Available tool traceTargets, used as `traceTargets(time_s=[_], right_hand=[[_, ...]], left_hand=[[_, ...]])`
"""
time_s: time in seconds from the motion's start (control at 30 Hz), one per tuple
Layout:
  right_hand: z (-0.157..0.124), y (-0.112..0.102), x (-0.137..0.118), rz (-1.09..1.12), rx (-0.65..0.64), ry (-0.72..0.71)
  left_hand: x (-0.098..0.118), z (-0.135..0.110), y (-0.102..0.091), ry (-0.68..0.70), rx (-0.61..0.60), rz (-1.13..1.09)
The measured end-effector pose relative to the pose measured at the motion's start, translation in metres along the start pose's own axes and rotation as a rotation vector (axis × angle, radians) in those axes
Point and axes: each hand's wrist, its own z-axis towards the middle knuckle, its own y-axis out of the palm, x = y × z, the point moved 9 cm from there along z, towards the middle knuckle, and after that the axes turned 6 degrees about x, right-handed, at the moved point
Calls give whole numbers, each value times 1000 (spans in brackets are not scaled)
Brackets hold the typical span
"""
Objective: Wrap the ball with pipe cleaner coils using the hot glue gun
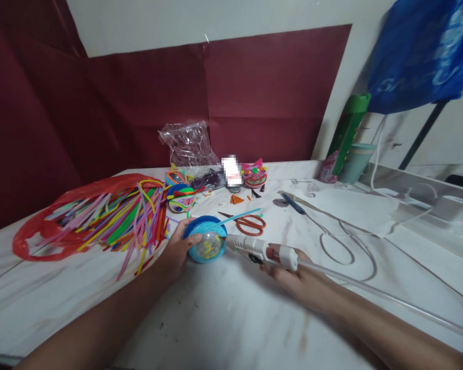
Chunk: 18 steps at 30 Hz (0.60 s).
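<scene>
My left hand (183,241) is closed around the left side of a round craft ball (209,245), its thumb lying across the front. Blue pipe cleaners in darker and lighter shades wrap the ball, and a clear part with yellow inside shows at the front. One light-blue pipe cleaner end (241,217) sticks out to the upper right. In my right hand (289,272) is a white hot glue gun (250,245), with a long clear glue stick (370,289) trailing from its back. Its nozzle points left, close to the ball's right edge; I cannot tell whether they touch.
Orange-handled scissors (250,225) lie behind the glue gun. Many coloured pipe cleaners (116,218) spill from a red plastic bag (27,246) at left. Finished-looking decorated balls (181,198) stand farther back. A blue-handled tool (293,204) and white cords (343,257) lie at right.
</scene>
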Motion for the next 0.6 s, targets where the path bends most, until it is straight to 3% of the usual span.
traceTargets(time_s=[0.6], right_hand=[[1,6,-7,68,-7,-3]], left_hand=[[13,-11,8,52,41,132]])
